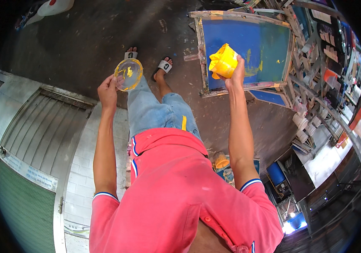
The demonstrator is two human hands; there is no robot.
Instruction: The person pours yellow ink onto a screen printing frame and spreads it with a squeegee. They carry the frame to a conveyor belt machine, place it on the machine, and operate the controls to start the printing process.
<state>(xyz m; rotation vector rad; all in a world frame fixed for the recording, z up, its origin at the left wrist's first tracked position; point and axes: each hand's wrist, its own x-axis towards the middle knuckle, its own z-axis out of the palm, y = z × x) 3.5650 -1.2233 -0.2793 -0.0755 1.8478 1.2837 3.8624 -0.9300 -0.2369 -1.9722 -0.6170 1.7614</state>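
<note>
A round translucent lid (128, 76) smeared with yellow paint is in my left hand (106, 91), pinched by its near edge and held out above my legs. My right hand (237, 72) grips a tub (223, 61) coated in yellow paint, with something crumpled and yellow at its far side. Behind the tub, in the view, is a framed screen (260, 38) with blue and teal mesh and yellow smears. A yellow streak (184, 123) marks my jeans.
A closed metal door (54, 130) in a white wall stands at left. Orange containers (221, 160) sit near my right side. Frames, rails and stacked white buckets (299, 122) crowd the right. A white jug (55, 7) is at the top left of the dark floor (83, 42).
</note>
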